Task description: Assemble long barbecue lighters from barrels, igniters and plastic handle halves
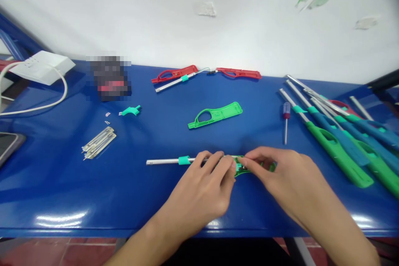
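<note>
A green lighter half lies near the front middle of the blue table, with a silver tube reaching left from it and a teal collar on the tube. Curled over the lighter half and the tube's right end, my left hand hides much of both. My right hand has thumb and index finger pinched at the small parts inside the green half; what sits between the fingertips is too small to name. Behind both hands a second green half shell lies alone.
Red shell halves and another tube lie at the back. Several assembled lighters are piled right, beside a screwdriver. At left are clear parts, a teal trigger, a white box with cable and a phone.
</note>
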A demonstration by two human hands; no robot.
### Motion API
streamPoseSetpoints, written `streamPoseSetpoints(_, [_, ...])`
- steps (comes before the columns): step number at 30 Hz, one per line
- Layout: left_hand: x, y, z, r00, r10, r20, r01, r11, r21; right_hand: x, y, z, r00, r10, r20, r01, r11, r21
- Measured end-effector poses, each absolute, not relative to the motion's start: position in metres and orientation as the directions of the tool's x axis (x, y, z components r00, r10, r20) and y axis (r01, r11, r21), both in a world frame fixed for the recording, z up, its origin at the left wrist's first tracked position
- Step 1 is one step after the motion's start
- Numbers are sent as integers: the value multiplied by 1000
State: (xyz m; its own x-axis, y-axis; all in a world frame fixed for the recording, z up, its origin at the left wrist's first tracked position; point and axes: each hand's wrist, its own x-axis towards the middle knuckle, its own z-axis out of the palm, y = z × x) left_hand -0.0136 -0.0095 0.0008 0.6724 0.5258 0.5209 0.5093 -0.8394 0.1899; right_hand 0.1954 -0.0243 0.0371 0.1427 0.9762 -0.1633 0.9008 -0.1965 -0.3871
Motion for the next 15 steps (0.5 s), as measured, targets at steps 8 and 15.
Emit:
streamPoseSetpoints(8, [-14, -10, 2, 663, 536, 523, 515, -833, 201, 195, -25, 33, 116, 971, -209, 793, -217, -569])
streamPoseSetpoints(15, [-14, -9, 2, 665, 533, 524, 513, -835, 199, 194, -21, 37, 91, 970, -224, 751, -215, -624])
